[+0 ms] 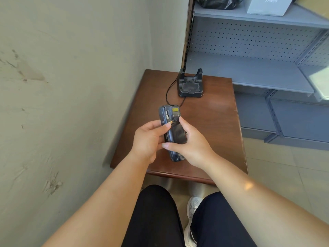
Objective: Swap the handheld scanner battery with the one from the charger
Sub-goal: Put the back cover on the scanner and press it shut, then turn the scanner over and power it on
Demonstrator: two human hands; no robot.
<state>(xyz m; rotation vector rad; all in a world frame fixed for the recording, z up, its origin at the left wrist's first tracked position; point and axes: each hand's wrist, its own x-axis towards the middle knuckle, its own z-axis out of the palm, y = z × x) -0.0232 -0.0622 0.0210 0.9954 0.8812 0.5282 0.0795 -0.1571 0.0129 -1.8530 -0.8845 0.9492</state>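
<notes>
A dark handheld scanner (pixel 170 114) is held back side up above the brown table (pixel 210 125), with a yellow label near its top. My left hand (pixel 148 139) grips its left edge, thumb on the back. My right hand (pixel 190 142) covers the black battery area (pixel 179 133) on its back, index finger at the upper edge and thumb below. A black charger cradle (pixel 190 84) stands at the table's far side with a flat dark battery lying in its front slot. Its cable (pixel 169 90) loops down to the left.
A plastered wall (pixel 62 86) runs close along the table's left side. Grey metal shelving (pixel 258 68) with a perforated back stands behind and to the right of the table; a white box (pixel 268 6) sits on its upper shelf. My legs and one shoe show below.
</notes>
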